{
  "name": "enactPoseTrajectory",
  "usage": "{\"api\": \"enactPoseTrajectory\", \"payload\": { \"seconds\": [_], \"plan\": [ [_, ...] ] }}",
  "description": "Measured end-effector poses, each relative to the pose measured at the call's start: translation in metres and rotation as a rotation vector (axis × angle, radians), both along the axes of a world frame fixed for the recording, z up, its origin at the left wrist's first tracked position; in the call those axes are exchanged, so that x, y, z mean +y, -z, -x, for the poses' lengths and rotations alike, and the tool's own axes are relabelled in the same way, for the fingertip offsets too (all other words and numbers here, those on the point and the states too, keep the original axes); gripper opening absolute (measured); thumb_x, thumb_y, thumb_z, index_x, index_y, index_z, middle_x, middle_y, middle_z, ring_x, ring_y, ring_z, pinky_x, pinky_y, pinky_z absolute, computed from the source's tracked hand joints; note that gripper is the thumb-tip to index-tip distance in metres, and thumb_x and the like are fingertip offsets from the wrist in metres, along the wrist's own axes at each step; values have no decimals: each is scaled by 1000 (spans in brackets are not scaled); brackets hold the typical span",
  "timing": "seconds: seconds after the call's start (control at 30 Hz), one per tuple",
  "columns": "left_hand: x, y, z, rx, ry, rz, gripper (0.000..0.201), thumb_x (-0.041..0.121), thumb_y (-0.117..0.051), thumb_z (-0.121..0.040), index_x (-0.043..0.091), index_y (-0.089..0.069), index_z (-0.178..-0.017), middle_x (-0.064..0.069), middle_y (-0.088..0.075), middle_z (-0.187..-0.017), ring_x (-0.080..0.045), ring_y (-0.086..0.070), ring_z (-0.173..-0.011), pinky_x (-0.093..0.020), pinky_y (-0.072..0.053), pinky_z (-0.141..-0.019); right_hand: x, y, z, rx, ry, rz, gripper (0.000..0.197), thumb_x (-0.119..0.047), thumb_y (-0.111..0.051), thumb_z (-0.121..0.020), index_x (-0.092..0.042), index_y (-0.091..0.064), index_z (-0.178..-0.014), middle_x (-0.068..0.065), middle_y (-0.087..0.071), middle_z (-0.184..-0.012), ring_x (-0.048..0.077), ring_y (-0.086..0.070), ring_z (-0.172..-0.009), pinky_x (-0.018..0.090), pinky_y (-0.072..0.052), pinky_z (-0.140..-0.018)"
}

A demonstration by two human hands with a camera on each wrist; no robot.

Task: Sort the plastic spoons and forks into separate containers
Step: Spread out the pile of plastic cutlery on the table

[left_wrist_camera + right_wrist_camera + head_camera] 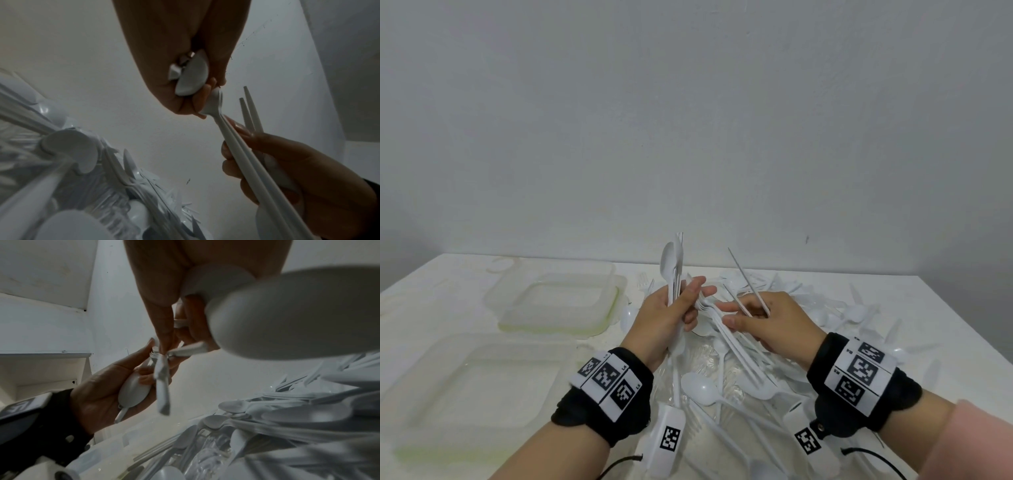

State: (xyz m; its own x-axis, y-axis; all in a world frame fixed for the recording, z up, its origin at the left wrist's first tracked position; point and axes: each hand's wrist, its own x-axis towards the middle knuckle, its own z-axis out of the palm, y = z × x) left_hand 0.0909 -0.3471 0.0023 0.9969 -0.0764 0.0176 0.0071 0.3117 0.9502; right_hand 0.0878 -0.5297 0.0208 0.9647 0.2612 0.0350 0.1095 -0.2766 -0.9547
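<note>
My left hand (pixel 678 308) grips a bundle of white spoons (pixel 669 263) upright, bowls at the top. In the left wrist view that hand (pixel 185 91) shows more spoon bowls (pixel 193 76) under the palm. My right hand (pixel 753 318) grips a stack of white forks (pixel 726 339). Their heads point at the left fingers and touch them (pixel 216 102). Two thin handles (pixel 746 281) stick up from the same grip. In the right wrist view, large spoon bowls (pixel 287 313) lie under my right hand (pixel 170 318). A loose cutlery pile (pixel 808 308) covers the table.
Two clear plastic containers stand at the left, one farther back (pixel 558 298) and one nearer (pixel 469 387); I see no cutlery in either. Loose spoons (pixel 702 387) lie between my wrists. A pale wall rises behind the white table (pixel 431 281).
</note>
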Motion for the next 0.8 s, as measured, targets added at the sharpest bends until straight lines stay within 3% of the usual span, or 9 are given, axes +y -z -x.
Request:
{"api": "enactPoseTrajectory", "payload": {
  "seconds": [0.1, 0.27, 0.33, 0.43, 0.47, 0.6, 0.7, 0.8],
  "plan": [
    [1, 0, 2, 11, -5, -24, 46, 36, -61, -81, 7, -62, -118, 5, -72, -75, -6, -40, -50, -19, -40, -56, 3, 4, 2, -12, -12, 21, 20, -9, -72, -84, -12, -73, -104, -22, -56, -48, -6, -50, -44, 6, -35, -46],
    [2, 0, 4, 12, 2, 0, 52, 37, -56, -84, 8, -56, -127, 10, -63, -59, -6, -39, -51, -26, -38, -66, 5, 12, 2, -51, -4, 10, 26, -13, -79, -77, -22, -75, -101, -16, -70, -75, -2, -60, -70, 11, -45, -70],
    [1, -1, 4, 13, -10, -4, 49, 36, -59, -83, 8, -59, -123, 8, -67, -65, -9, -41, -55, -27, -38, -66, 6, 12, 3, -51, 1, -1, 26, -12, -78, -78, -20, -75, -102, -14, -73, -81, 0, -66, -77, 12, -47, -73],
    [1, -1, 4, 11, -35, -14, 40, 36, -66, -78, 14, -66, -112, -2, -75, -99, -15, -45, -65, -29, -41, -68, 6, 10, 4, -47, 0, -17, 25, -10, -77, -79, -20, -74, -102, -16, -71, -72, -2, -65, -72, 9, -47, -69],
    [1, 0, 5, 15, -36, -11, 41, 35, -66, -78, 13, -66, -112, -3, -75, -101, -13, -45, -64, -28, -42, -68, 6, 10, 4, -45, 0, -17, 25, -10, -77, -79, -21, -74, -101, -16, -71, -71, -2, -65, -72, 10, -47, -69],
    [3, 3, 6, 30, -44, 6, 35, 33, -66, -78, 10, -70, -103, 6, -69, -75, -10, -42, -56, -28, -41, -68, 6, 12, 7, -42, -15, 3, 23, -15, -76, -80, -23, -74, -102, -17, -71, -77, -3, -65, -75, 10, -47, -70],
    [6, 2, 6, 25, -60, 17, 32, 31, -66, -78, 11, -69, -102, -7, -75, -98, -8, -42, -53, -29, -38, -66, 7, 8, 8, 34, 9, -59, 15, -21, -66, -89, -22, -75, -100, -8, -71, -81, 1, -59, -57, 9, -41, -51],
    [9, 0, 6, 22, -46, -15, 36, 31, -64, -80, 11, -65, -109, -7, -75, -99, -6, -40, -51, -27, -38, -65, 6, 6, 3, 113, 54, -112, 20, -22, -55, -95, -16, -74, -100, 4, -60, -80, 7, -42, -49, 17, -27, -37]
  ]
}}
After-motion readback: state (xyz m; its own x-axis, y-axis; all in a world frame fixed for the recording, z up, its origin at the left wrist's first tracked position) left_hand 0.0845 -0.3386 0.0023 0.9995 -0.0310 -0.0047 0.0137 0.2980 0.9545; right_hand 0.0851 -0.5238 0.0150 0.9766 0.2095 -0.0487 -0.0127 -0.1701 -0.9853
